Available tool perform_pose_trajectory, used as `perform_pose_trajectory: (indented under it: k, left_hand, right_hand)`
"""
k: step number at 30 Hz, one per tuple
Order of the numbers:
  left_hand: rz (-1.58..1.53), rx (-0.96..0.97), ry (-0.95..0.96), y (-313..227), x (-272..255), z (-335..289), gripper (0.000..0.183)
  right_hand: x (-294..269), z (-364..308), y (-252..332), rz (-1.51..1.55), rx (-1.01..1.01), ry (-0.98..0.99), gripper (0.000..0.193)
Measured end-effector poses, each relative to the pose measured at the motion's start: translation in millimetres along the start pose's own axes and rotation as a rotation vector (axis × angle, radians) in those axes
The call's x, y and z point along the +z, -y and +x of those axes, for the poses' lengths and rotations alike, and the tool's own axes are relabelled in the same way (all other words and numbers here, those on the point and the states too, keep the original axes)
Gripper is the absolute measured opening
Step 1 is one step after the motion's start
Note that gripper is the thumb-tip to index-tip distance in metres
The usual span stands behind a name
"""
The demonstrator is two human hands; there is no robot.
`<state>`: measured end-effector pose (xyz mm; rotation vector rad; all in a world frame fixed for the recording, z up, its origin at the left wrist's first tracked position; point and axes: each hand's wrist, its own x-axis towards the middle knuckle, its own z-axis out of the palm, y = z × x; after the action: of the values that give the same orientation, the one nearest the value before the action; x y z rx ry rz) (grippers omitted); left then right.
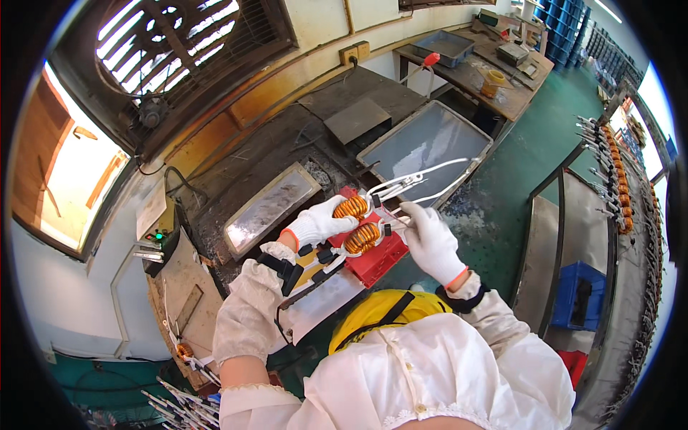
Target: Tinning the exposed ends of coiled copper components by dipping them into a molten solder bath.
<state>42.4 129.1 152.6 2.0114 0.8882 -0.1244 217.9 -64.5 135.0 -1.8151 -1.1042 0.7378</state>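
Note:
My left hand (317,223), in a white knitted glove with an orange cuff, is closed at the edge of an orange copper-wound ring coil (350,208). A second ring coil (362,239) of the same kind lies just nearer to me, over a red block (380,264). My right hand (434,245), gloved alike, has its thumb and fingers pinched on a thin lead beside the coils. Several white-sleeved leads (423,175) run from the coils toward the back right. How far the left fingers reach around the coil is partly hidden.
Beyond my hands are a narrow metal-framed trough (272,209) and a wide grey tray (430,147). A rack of hanging coils (620,179) and a blue bin (577,295) stand at right. Further leads (183,405) bundle at lower left. A fan (166,44) fills the wall opening.

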Motion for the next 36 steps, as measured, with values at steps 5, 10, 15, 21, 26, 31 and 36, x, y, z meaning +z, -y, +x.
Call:
perform_pose_trajectory:
  k: [5, 10, 15, 21, 26, 31, 36]
  left_hand:
    - [-0.188, 0.088, 0.097, 50, 21, 26, 0.043]
    - [0.237, -0.033, 0.051, 11, 7, -3, 0.059]
    - [0.435, 0.038, -0.132, -4, 19, -29, 0.105]
    - [0.487, -0.025, -0.198, -3, 39, -36, 0.104]
    - [0.459, -0.049, -0.27, 0, 52, -38, 0.093]
    - [0.481, 0.077, -0.776, -8, 90, -48, 0.086]
    - [0.223, 0.139, -0.963, -21, 125, -91, 0.07]
  right_hand:
    - [24, 15, 6, -0.564, -0.924, -0.219, 0.043]
    - [52, 31, -10, -0.682, -0.85, -0.133, 0.051]
    - [61, 37, -18, -0.682, -0.841, -0.189, 0.054]
    - [41, 62, 28, -0.712, -0.997, 0.021, 0.083]
    - [48, 89, 12, -0.66, -0.965, 0.36, 0.084]
    - [50, 94, -4, -0.621, -1.042, 0.31, 0.089]
    - [48, 99, -2, -0.649, -1.05, 0.371, 0.086]
